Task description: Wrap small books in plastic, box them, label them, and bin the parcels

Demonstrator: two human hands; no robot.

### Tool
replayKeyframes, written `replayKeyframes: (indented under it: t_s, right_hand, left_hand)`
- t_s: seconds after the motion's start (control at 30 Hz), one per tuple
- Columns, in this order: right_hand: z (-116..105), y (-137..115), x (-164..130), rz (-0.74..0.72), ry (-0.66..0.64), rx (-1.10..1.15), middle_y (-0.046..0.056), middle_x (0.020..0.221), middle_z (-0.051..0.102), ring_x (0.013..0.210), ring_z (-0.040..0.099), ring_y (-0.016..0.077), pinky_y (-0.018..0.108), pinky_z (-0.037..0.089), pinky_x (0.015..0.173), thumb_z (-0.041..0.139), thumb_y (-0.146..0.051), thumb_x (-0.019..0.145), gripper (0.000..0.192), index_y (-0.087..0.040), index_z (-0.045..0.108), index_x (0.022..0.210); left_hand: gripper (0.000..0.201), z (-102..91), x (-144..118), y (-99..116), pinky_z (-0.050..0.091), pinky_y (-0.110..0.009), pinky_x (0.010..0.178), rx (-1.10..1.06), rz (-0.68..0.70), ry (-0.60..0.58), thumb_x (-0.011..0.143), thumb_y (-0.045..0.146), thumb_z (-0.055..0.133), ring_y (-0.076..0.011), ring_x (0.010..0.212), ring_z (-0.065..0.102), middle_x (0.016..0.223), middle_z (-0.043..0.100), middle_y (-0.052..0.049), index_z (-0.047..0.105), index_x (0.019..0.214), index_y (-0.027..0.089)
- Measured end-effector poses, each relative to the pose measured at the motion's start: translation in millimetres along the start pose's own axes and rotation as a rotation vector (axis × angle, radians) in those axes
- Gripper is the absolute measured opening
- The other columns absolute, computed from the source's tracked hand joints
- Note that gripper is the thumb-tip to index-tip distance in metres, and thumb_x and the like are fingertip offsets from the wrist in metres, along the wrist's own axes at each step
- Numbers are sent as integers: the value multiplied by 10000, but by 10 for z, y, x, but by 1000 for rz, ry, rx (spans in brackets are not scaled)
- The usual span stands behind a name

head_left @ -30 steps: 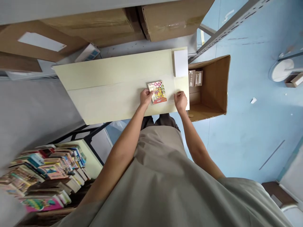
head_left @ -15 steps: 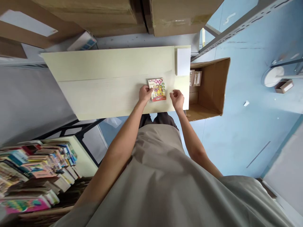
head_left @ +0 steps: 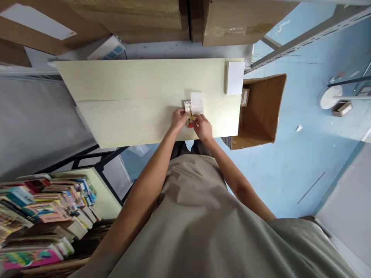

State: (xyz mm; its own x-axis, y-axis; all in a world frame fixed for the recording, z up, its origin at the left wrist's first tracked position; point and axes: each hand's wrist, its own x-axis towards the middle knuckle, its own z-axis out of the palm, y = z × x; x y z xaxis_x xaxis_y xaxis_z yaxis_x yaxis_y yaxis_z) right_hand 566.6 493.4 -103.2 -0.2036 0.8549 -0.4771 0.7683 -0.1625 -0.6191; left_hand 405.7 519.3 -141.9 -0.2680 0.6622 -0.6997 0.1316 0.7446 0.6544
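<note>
A small colourful booklet (head_left: pixel 188 105) lies on the pale yellow table (head_left: pixel 133 96), near its front edge. A white sheet or bag (head_left: pixel 197 102) covers most of the booklet, leaving only its left strip showing. My left hand (head_left: pixel 178 117) holds the booklet's left edge. My right hand (head_left: pixel 203 126) grips the near edge of the white sheet where it overlaps the booklet. Both hands almost touch each other.
A stack of white sheets (head_left: pixel 234 77) sits at the table's far right corner. An open cardboard box (head_left: pixel 265 106) stands on the blue floor right of the table. Cardboard boxes (head_left: pixel 150 19) fill the shelf behind. Stacked books (head_left: pixel 43 212) lie at lower left.
My right hand moved left from beside the booklet and brought a white sheet over it. The booklet's cover, fully visible before, is now mostly hidden. My left hand stayed at its left edge.
</note>
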Motion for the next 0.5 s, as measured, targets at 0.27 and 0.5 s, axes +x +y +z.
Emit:
replayKeyframes:
  t_s: [0.27,0.5]
  right_hand:
    - [194,-22,-23,2,-60,-53,102,1337,774,1171,769,279,385,643,1012,532,-224,1165,302,-267,722,1396]
    - [-15,128,-40,50,117,-15,185,1405,773,1234,774,311,462,633,1100,548,-394,1176,352,-207,712,1425]
  left_hand:
    - [276,49,-153,24,578,-442,1040,225,29,84,965,445,861,-382,1167,763,1088,808,-160,702,963,218]
    - [150,-28,-253,103,563,-385,1046,390,25,114,1060,360,782,-296,1108,789,1127,861,-111,746,1037,217]
